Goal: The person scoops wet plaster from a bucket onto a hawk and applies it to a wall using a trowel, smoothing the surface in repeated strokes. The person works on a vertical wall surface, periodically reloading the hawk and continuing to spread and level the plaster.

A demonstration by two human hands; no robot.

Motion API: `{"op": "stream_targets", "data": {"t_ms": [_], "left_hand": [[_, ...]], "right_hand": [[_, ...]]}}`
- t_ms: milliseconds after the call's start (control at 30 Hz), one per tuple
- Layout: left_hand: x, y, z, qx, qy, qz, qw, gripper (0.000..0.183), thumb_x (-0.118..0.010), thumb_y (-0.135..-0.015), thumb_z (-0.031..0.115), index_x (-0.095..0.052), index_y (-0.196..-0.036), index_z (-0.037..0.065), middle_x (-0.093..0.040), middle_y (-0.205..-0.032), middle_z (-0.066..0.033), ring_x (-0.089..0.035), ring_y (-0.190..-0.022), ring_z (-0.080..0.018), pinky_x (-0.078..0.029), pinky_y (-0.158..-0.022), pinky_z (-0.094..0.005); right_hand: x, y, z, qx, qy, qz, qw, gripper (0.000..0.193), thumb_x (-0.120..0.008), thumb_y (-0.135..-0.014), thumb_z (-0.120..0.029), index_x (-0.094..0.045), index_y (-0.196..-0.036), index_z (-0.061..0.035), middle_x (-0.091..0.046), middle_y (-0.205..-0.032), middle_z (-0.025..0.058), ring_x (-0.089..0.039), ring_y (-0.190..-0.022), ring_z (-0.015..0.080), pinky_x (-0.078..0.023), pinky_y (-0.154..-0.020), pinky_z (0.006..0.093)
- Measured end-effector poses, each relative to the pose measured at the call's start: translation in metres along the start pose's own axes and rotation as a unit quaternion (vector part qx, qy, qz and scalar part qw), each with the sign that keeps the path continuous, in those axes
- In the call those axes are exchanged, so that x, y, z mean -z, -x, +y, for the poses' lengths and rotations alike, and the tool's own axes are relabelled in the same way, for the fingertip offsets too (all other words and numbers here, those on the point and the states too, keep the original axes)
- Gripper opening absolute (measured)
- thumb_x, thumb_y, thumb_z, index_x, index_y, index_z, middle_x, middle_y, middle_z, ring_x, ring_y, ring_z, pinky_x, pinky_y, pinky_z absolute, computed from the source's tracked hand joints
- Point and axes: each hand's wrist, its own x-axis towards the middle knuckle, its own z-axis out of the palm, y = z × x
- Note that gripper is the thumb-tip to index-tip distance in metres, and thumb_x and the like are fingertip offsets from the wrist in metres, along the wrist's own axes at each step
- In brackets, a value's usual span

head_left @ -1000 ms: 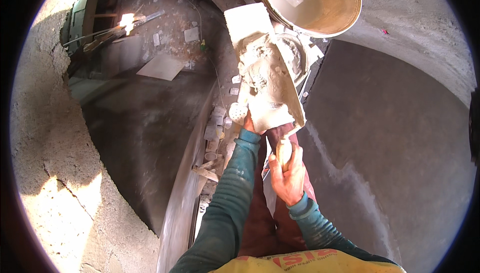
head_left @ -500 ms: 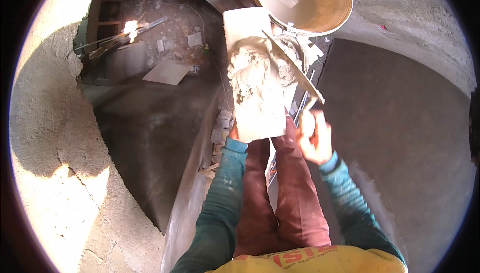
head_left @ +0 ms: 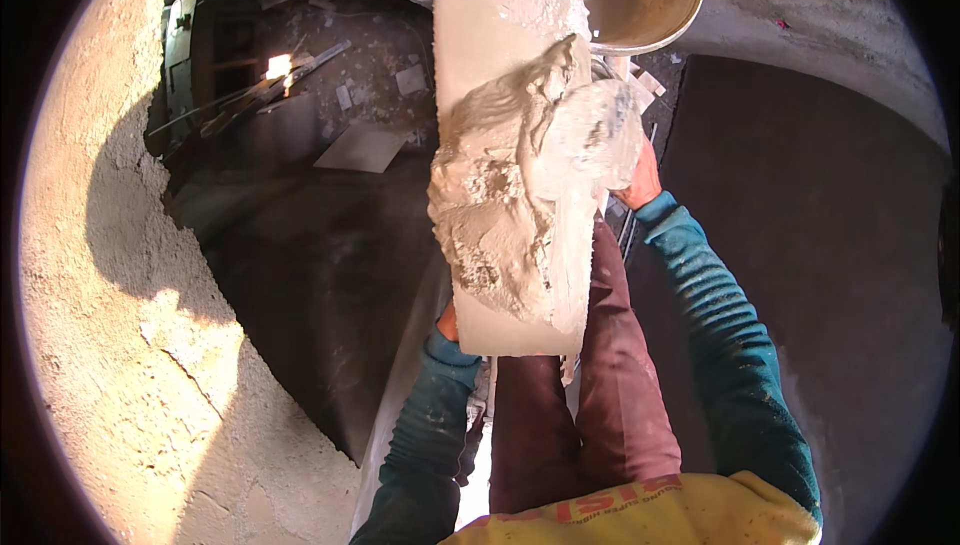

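A long pale plasterer's hawk (head_left: pixel 520 338) lies level in front of me, loaded with a thick heap of wet greyish mortar (head_left: pixel 490 205). My left hand (head_left: pixel 448 323) carries it from beneath at its near left edge; the board hides most of the fingers. At the right side of the heap, a trowel (head_left: pixel 598 133) rests its smeared blade flat against the mortar. My right hand (head_left: pixel 643 177) is closed on the trowel's handle, which the blade and mortar mostly cover.
A large round bucket (head_left: pixel 690 7) with cloudy liquid stands beyond the board. Rough broken masonry (head_left: pixel 90 275) rises at the left. Past it, on a lower floor, lie a flat panel (head_left: pixel 362 147), planks and scraps. A dark smooth surface (head_left: pixel 790 245) spreads at the right.
The hawk has come closer to me and looks larger. My right hand has moved up and inward, and the trowel has turned from edge-on to flat on the mortar.
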Motion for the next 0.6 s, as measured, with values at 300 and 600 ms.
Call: {"op": "stream_targets", "data": {"t_ms": [300,600], "left_hand": [[0.008,0.001,0.009,-0.015,0.004,0.027,1.000,0.070,-0.064,-0.102,0.033,-0.031,-0.157,0.006,-0.037,-0.162,-0.0158,-0.038,-0.148,-0.0304,-0.031,-0.122,-0.0445],[0.019,0.005,0.036,-0.065,0.023,0.056,0.996,0.073,-0.063,-0.102,0.034,-0.027,-0.160,0.006,-0.034,-0.164,-0.0156,-0.036,-0.150,-0.0304,-0.029,-0.123,-0.0446]], "right_hand": [[0.028,0.098,0.030,-0.235,0.044,-0.089,0.967,0.039,-0.068,-0.089,-0.012,-0.053,-0.125,-0.0037,-0.062,-0.109,0.0257,-0.062,-0.099,0.0515,-0.051,-0.081,0.0532],[-0.030,0.057,0.085,-0.343,0.217,-0.384,0.829,0.056,-0.056,-0.094,-0.025,-0.053,-0.149,-0.0176,-0.057,-0.145,0.0204,-0.065,-0.118,0.0403,-0.054,-0.100,0.0511]]}}
